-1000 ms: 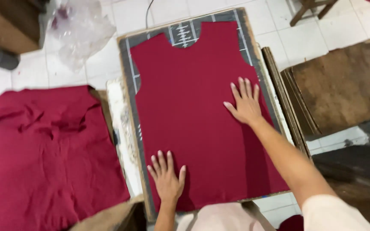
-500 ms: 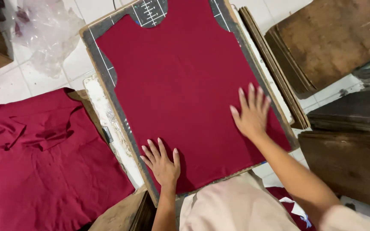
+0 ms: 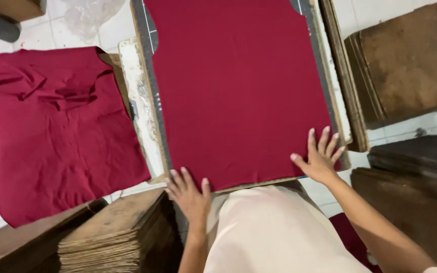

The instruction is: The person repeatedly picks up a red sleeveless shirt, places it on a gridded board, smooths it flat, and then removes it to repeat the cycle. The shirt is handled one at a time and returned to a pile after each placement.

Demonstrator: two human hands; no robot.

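Observation:
A dark red cut fabric panel (image 3: pixel 238 86) lies flat on a grey board (image 3: pixel 153 101) with white ruled marks. My left hand (image 3: pixel 189 194) rests palm down, fingers spread, at the panel's near left corner. My right hand (image 3: pixel 320 157) lies flat with spread fingers on the panel's near right corner, by the board's edge. Neither hand holds anything. The panel's top is out of frame.
A pile of crumpled dark red fabric pieces (image 3: pixel 56 126) lies to the left. A stack of brown boards (image 3: pixel 112 232) sits at the near left, and more worn brown boards (image 3: pixel 410 65) are stacked at the right. Clear plastic (image 3: pixel 89 12) lies on the white tiled floor.
Both hands slid toward me down the red panel to its near corners. The view tilted down, so the panel's neckline has left the frame.

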